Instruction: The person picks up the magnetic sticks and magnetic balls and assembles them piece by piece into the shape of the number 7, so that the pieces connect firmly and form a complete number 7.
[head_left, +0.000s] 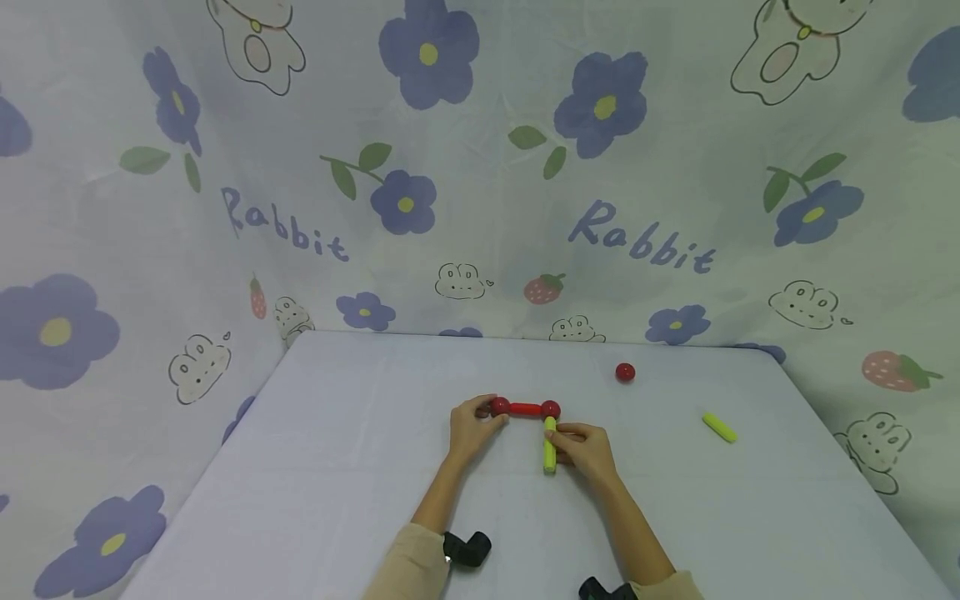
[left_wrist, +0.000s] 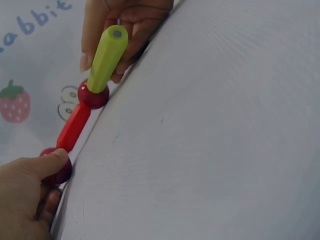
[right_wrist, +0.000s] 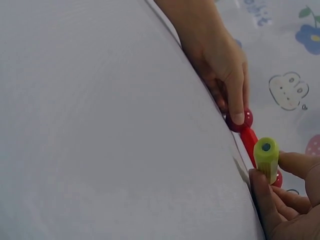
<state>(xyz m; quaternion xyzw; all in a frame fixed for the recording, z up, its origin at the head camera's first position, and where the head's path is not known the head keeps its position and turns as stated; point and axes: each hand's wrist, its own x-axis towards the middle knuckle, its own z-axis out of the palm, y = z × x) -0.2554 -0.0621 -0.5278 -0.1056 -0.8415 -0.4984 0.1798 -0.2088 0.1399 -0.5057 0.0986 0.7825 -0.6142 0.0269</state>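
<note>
A red rod [head_left: 525, 409] joins two dark red balls, one at each end, on the white table. My left hand [head_left: 471, 429] pinches the left ball [head_left: 500, 406] between thumb and fingers. At the right ball [head_left: 551, 409], a yellow-green rod [head_left: 550, 458] points toward me, its far end against the ball. The thumb and fingers of my right hand [head_left: 587, 451] pinch that rod from its right side. In the left wrist view the yellow-green rod [left_wrist: 107, 60] shows a grey disc in its free end.
Farther back on the white table [head_left: 360, 433] lies a loose red ball [head_left: 626, 372]. A second yellow-green rod [head_left: 720, 427] lies to the right of my right hand. A patterned cloth [head_left: 495, 183] hangs behind the table and along its sides.
</note>
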